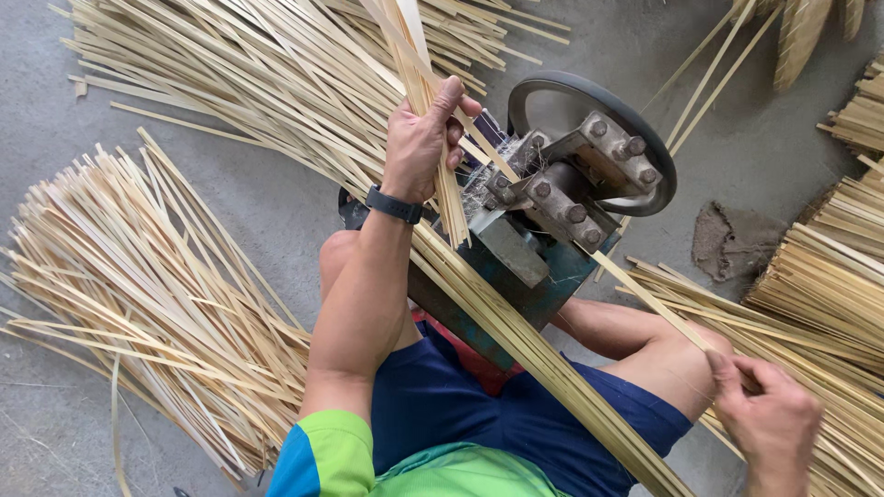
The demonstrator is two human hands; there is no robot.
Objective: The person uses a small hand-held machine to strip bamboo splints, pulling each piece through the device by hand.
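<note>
My left hand [422,138] is closed around a bundle of thin pale bamboo strips [416,64], held upright just left of a small metal machine [543,216] with bolted blocks and a dark wheel. My right hand [766,412] pinches the end of a single bamboo strip [649,299] that runs out of the machine toward the lower right. A long bundle of strips [543,364] lies slanted across my lap, over dark blue shorts. A black watch sits on my left wrist.
A loose heap of bamboo strips [138,294] spreads over the concrete floor at left. More strips [258,64] fan out at the top, and stacked bundles [829,267] lie at right. A grey rag [732,241] rests beside the machine.
</note>
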